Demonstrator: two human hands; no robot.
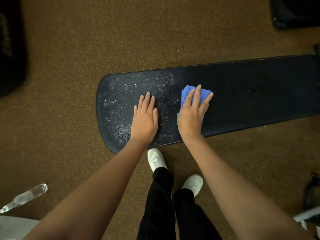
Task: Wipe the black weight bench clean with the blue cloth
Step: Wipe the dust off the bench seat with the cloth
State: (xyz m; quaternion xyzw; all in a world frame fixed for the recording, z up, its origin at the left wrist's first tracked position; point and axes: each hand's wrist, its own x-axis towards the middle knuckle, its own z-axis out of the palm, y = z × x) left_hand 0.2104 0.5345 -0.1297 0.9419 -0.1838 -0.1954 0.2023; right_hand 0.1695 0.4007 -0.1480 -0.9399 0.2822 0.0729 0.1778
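The black weight bench (251,94) runs from the middle of the view to the right edge, its rounded end at the left. White specks and droplets cover its left part; the right part looks plain and dark. My left hand (145,118) lies flat on the speckled part, fingers together, holding nothing. My right hand (193,113) presses flat on the folded blue cloth (187,93), which lies on the bench just right of the specks. Most of the cloth is hidden under the hand.
Brown speckled floor surrounds the bench. My white shoes (155,159) and black trousers stand at its near edge. A clear plastic bottle (24,197) lies at the lower left. Dark equipment sits at the far left (10,54), top right (296,13) and lower right (311,191).
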